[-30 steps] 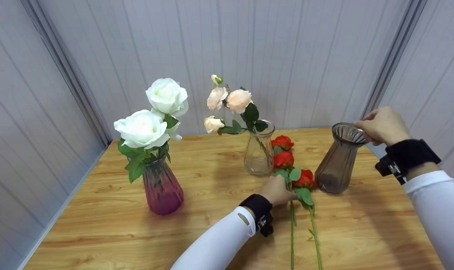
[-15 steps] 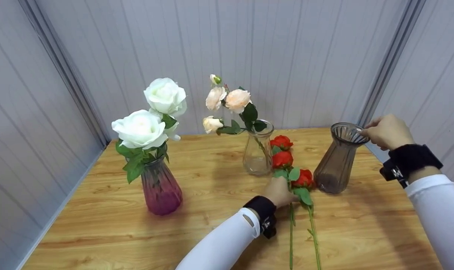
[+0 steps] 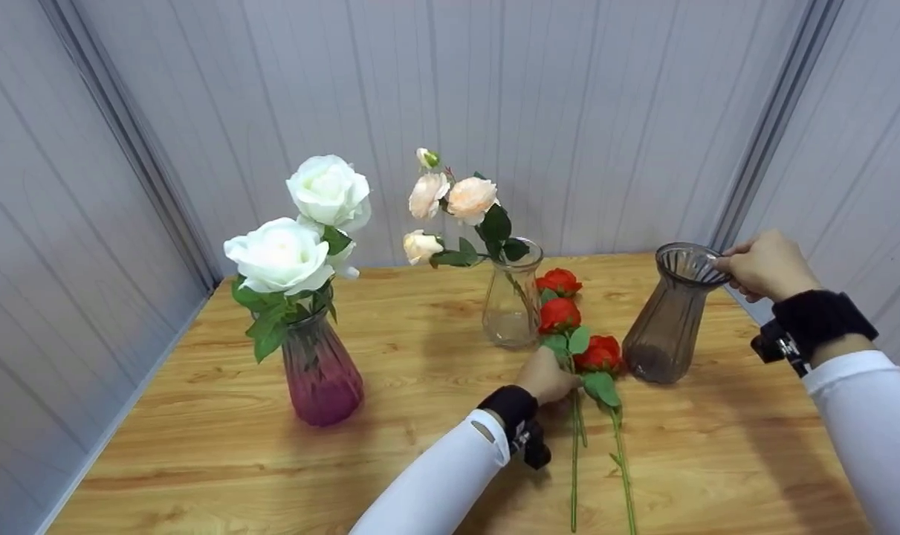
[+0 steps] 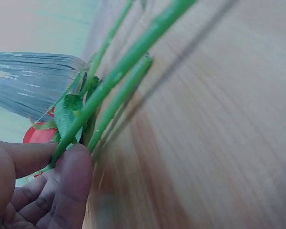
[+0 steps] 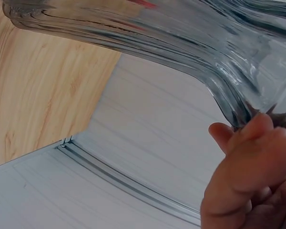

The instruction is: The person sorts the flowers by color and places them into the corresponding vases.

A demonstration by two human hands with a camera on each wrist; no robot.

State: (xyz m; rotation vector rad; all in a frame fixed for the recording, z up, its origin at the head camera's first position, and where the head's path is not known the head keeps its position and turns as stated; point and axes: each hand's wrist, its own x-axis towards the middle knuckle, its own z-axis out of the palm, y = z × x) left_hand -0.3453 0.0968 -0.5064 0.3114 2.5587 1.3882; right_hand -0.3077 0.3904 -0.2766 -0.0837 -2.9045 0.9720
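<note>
My left hand (image 3: 548,377) pinches the green stem (image 4: 119,71) of a red rose lying on the table, just below its leaves. Red blooms (image 3: 559,315) lie beyond the fingers, and a second rose stem (image 3: 623,468) lies to the right. At the right, my right hand (image 3: 771,266) grips the rim of a grey glass vase (image 3: 661,327) between thumb and fingers. In the right wrist view the fingers (image 5: 252,162) hold the flared rim of the vase (image 5: 171,43). No flower shows inside it.
A clear vase (image 3: 510,316) with peach flowers (image 3: 472,199) stands at the back middle. To the left is a pink vase (image 3: 323,379) holding white roses (image 3: 282,256). Panelled walls (image 3: 539,111) rise behind and beside the wooden table (image 3: 219,461).
My left hand and the pinched rose have shifted slightly left. The right hand has moved a little down and right along the rim since a second ago, with the vase nearly still.
</note>
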